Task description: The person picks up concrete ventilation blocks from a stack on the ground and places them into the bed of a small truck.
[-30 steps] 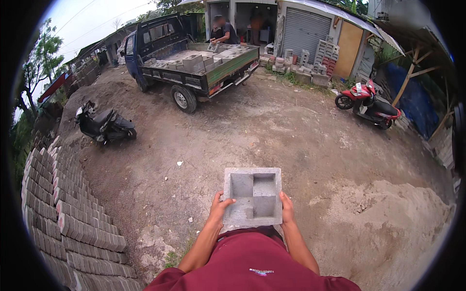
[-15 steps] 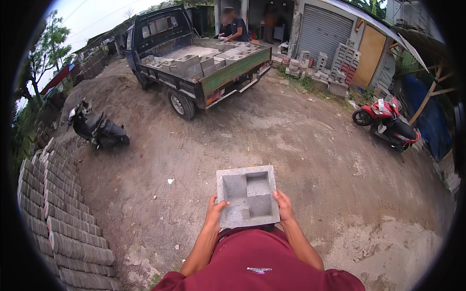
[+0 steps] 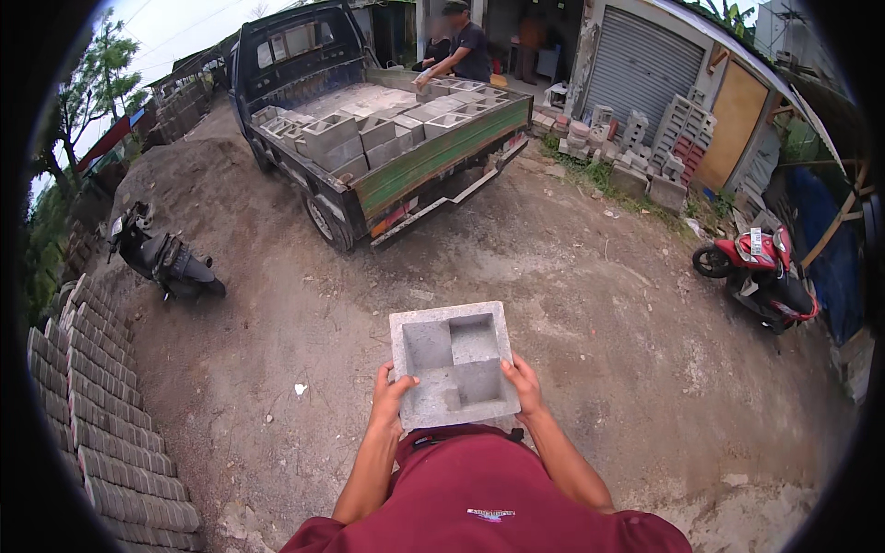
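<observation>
Concrete block (image 3: 454,364), grey and hollow with its open cavities facing up, is sitting level in front of my chest, and I am carrying it between both hands with its slightly longer axis pointing ahead toward the pickup truck (image 3: 369,138). My left hand (image 3: 392,394) and right hand (image 3: 524,382) are clamping the near corners at equal reach, fingers wrapped under, thumbs over the rim.

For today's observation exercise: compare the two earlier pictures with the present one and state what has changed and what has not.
The pickup truck loaded with blocks now looks larger and nearer, so the person has walked toward it. The black scooter and red motorbike have slid outward. Unchanged: the left hand and right hand still grip the hollow grey concrete block at its sides.
</observation>
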{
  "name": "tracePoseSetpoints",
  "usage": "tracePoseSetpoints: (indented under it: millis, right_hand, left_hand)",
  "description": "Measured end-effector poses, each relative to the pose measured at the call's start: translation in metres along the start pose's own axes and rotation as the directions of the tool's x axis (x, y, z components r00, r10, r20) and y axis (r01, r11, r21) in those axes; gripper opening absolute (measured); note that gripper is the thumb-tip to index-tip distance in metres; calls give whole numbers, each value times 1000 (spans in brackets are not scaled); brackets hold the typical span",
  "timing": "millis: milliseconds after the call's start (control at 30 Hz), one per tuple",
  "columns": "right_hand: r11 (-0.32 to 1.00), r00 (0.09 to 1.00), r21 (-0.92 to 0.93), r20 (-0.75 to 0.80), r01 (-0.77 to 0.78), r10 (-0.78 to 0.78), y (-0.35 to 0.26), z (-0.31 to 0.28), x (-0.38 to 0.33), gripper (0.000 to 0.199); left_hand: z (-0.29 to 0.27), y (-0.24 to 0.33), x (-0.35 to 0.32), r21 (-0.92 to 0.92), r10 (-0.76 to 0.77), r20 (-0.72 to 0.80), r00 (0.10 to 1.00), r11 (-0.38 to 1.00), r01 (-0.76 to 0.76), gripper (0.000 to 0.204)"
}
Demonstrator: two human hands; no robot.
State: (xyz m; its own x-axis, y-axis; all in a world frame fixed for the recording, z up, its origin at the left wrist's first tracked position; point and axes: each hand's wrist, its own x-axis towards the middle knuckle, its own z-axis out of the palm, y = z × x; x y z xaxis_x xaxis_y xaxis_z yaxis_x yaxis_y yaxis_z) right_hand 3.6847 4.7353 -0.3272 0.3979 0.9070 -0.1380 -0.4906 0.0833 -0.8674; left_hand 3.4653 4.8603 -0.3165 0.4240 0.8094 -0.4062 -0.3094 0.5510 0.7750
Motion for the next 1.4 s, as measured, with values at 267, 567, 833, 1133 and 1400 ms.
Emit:
tracePoseSetpoints:
  millis: [267, 567, 833, 1133, 1400]
  right_hand:
    - [999, 998, -15, -48, -33, 32, -45, -58, 207, 63]
    - [998, 998, 17, -37, -55, 56, -95, -136, 440, 63]
    - [993, 990, -45, 86, -108, 112, -171, -187, 664, 57]
    - [994, 989, 2, 105, -105, 104, -238, -199, 876, 54]
    - [998, 992, 1, 114, -62, 61, -266, -219, 1092, 50]
  left_hand:
    - [92, 35, 207, 9, -84, 0, 996, 996, 84, 61]
    - [199, 53, 425, 18, -37, -13, 999, 999, 38, 63]
    - [296, 78, 607, -21, 72, -76, 995, 997, -74, 53]
    - [392, 156, 780, -30, 171, -61, 983, 984, -173, 60]
    - [438, 212, 986, 27, 203, -34, 979, 979, -202, 69]
